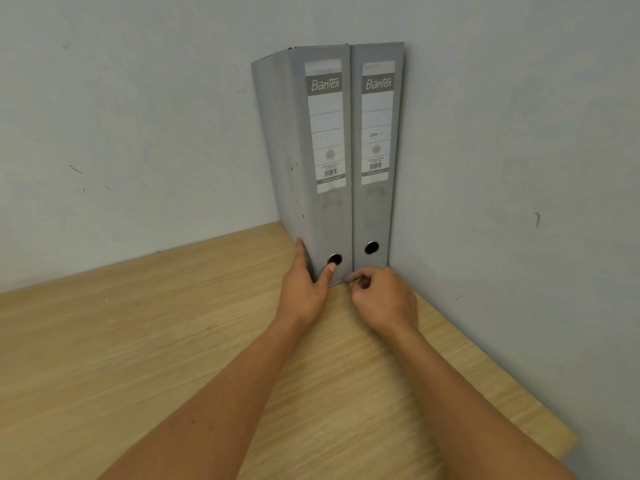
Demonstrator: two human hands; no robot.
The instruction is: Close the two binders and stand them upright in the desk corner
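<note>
Both binders are standing upright and closed in the corner where the two walls meet, spines facing out. The right binder (375,157) is sitting against the right wall (519,133); the left binder (322,161) is standing just beside it, spines touching or nearly so.

The left hand (306,292) is bracing the left binder near its base: the fingers are lying flat along the side cover and the thumb is pressing at the spine's finger hole (335,259). The right hand (382,297) is curling loosely, gripping nothing, fingertips resting on the worktop (138,341) at the foot of the two spines.

Judged from this layout, closing and standing are complete. What is remaining appears to be a final squaring of the left binder, whose base is sitting slightly forward of its neighbour, followed by release.
</note>
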